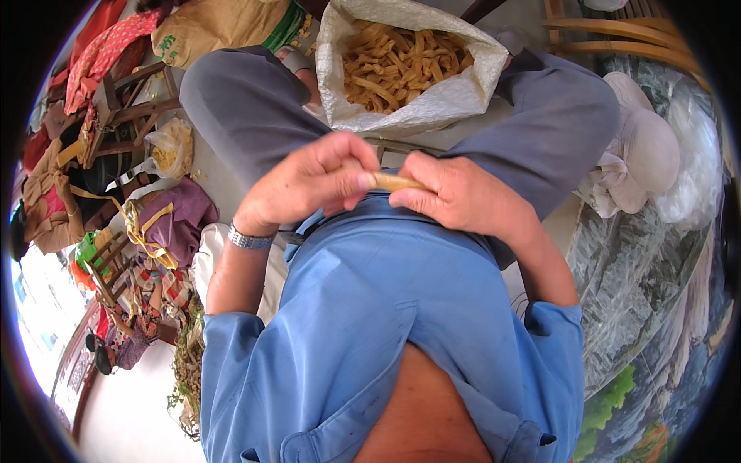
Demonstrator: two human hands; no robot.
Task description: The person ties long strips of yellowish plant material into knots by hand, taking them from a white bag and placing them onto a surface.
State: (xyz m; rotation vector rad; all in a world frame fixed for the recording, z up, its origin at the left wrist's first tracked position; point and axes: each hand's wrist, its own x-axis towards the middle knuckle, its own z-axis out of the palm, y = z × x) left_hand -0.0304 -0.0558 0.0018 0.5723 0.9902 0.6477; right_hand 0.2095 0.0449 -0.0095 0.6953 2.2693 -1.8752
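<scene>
My left hand, a metal watch on its wrist, pinches one end of a short, narrow tan roll or folded strip in front of my lap. The other end is gripped between the thumb and curled fingers of my right hand. My fingers cover both ends of it. Just beyond my hands, between my knees, an open white woven sack stands with its rim folded out. Inside lie many similar tan pieces, flat and bundled.
A brown paper sack lies at the far left. Wooden stools, a clear bag of yellowish pieces and purple cloth are to my left, where another person sits. At right are white cloth items and plastic sheeting.
</scene>
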